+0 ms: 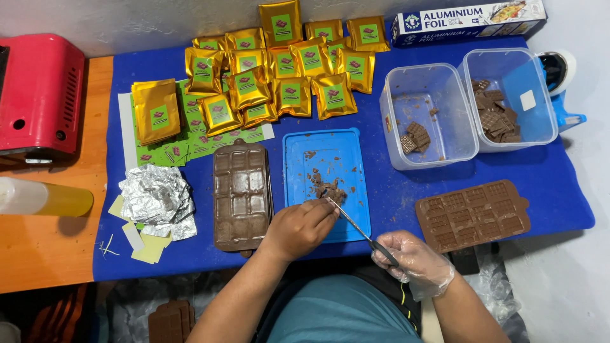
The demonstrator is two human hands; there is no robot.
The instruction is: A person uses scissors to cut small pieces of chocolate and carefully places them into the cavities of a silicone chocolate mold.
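Two hands work over the blue lid (330,159): the gloved right hand (416,260) clamps a knife (356,225), while the bare left hand (298,228), fingers curled together, steadies chocolate scraps (325,188) against the blade.

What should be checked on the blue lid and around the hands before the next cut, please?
1. Right hand gloved, holding knife: ok.
2. Left hand bare, fingertips at the blade tip: not ok.
3. Chocolate scraps lie on blue lid: ok.
4. Filled brown mould lies flat beside the lid: ok.
5. Left clear tub open, within view: ok.
6. Blade sharpness: cannot tell.
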